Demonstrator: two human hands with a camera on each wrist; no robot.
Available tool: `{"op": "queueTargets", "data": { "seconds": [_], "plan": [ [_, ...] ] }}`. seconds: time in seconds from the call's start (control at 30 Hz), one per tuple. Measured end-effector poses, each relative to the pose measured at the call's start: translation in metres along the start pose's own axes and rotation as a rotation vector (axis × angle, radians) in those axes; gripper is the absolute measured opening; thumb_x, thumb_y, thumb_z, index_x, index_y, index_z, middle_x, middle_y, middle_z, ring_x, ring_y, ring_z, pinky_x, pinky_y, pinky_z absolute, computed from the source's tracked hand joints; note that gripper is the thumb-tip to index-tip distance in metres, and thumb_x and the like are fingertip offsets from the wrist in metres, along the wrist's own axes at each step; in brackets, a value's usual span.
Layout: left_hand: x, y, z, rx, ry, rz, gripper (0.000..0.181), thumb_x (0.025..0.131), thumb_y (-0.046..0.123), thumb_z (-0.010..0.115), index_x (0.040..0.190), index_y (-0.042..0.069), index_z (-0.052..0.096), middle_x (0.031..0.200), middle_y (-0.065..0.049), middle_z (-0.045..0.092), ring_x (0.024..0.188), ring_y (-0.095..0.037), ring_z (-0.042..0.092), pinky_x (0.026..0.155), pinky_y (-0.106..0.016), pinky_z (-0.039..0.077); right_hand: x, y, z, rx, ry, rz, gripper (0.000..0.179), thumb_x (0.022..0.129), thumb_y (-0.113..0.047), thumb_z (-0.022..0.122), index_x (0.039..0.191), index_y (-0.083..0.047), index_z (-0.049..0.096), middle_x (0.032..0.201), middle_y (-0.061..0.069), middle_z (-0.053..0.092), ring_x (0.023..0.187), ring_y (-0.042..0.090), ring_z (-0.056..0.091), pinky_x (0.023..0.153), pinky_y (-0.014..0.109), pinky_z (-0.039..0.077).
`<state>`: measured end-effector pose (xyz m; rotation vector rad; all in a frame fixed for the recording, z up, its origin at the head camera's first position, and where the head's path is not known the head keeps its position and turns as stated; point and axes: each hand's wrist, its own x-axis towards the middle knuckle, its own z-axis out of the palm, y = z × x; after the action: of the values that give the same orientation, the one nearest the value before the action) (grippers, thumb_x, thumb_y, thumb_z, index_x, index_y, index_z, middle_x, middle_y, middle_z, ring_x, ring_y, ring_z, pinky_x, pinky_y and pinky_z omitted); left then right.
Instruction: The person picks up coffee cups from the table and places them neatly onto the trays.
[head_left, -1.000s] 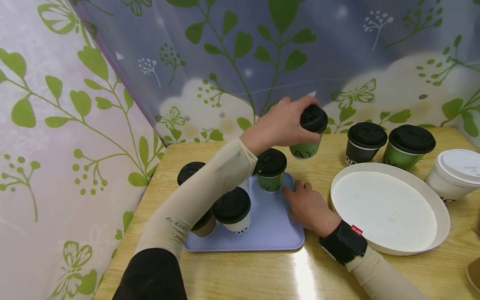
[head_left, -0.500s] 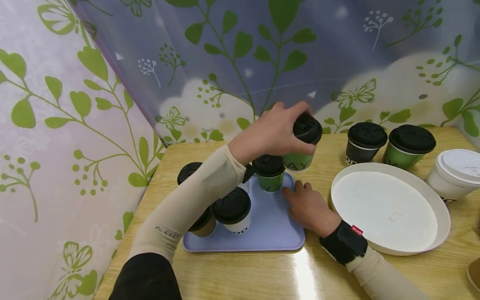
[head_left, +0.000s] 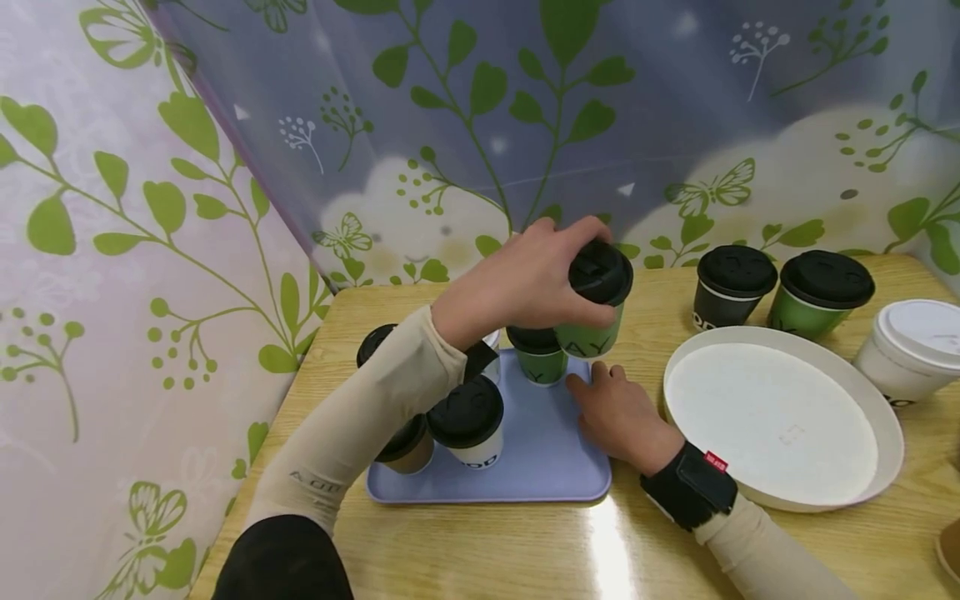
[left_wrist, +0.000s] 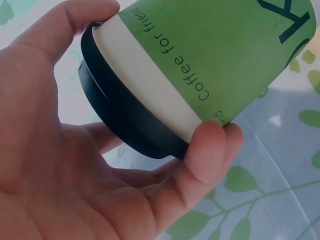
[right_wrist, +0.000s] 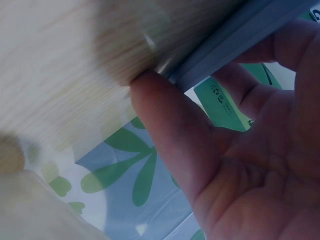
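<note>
My left hand (head_left: 528, 279) grips a green paper coffee cup (head_left: 592, 335) by its black lid and upper rim. This cup is held above the far right corner of a lilac tray (head_left: 551, 454), close to another green cup (head_left: 542, 367) standing on that tray. In the left wrist view, thumb and fingers of the left hand (left_wrist: 95, 175) curl round the lidded end of the cup (left_wrist: 200, 55). My right hand (head_left: 622, 417) holds the tray's right edge; in the right wrist view the tray rim (right_wrist: 225, 52) lies between its thumb and fingers.
On the tray also stand a white cup (head_left: 476, 450), a brown cup (head_left: 411, 457) and others partly behind my left arm. A round white tray (head_left: 780, 417) lies to the right. Behind it are a black cup (head_left: 723, 304), a green cup (head_left: 806, 312) and a white cup (head_left: 903, 358).
My left hand has moved left and down with the green cup, from above the table toward the lilac tray's far right corner. My right hand has stayed at the tray edge.
</note>
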<state>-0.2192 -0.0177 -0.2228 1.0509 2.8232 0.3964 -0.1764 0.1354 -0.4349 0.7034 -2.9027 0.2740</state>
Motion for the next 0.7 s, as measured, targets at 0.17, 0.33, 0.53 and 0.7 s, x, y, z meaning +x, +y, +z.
{"op": "queueTargets", "data": {
  "seconds": [0.17, 0.33, 0.53, 0.7],
  "plan": [
    [-0.010, 0.002, -0.001, -0.013, 0.005, 0.028, 0.072, 0.087, 0.051, 0.074, 0.150, 0.029, 0.045, 0.123, -0.005, 0.054, 0.104, -0.018, 0.053, 0.079, -0.035, 0.049, 0.000, 0.001, 0.001, 0.005, -0.001, 0.003, 0.023, 0.090, -0.004, 0.070, 0.113, -0.003, 0.063, 0.103, 0.026, 0.059, 0.075, 0.036, 0.053, 0.049, 0.044, 0.047],
    [-0.023, 0.002, -0.001, -0.056, 0.016, 0.069, 0.068, 0.085, 0.047, 0.075, 0.145, 0.028, 0.050, 0.113, -0.002, 0.056, 0.098, -0.018, 0.053, 0.074, -0.033, 0.050, 0.001, 0.002, 0.002, 0.092, 0.013, 0.035, 0.037, 0.092, -0.002, 0.068, 0.128, -0.005, 0.060, 0.114, 0.021, 0.058, 0.088, 0.043, 0.058, 0.056, 0.049, 0.052],
    [-0.034, 0.003, 0.001, -0.055, -0.014, 0.089, 0.070, 0.084, 0.046, 0.077, 0.146, 0.026, 0.051, 0.117, -0.005, 0.056, 0.098, -0.018, 0.055, 0.074, -0.031, 0.051, 0.002, 0.001, -0.001, 0.137, -0.090, 0.135, 0.038, 0.093, -0.004, 0.065, 0.130, -0.001, 0.055, 0.106, 0.025, 0.063, 0.092, 0.042, 0.057, 0.064, 0.052, 0.053],
    [-0.043, 0.003, 0.005, -0.024, -0.055, 0.071, 0.072, 0.084, 0.046, 0.078, 0.147, 0.028, 0.049, 0.122, -0.008, 0.055, 0.095, -0.019, 0.058, 0.074, -0.030, 0.051, 0.004, 0.001, -0.002, 0.151, -0.137, 0.171, 0.030, 0.100, -0.009, 0.057, 0.129, 0.002, 0.056, 0.106, 0.024, 0.065, 0.090, 0.039, 0.055, 0.064, 0.051, 0.052]
  ]
}}
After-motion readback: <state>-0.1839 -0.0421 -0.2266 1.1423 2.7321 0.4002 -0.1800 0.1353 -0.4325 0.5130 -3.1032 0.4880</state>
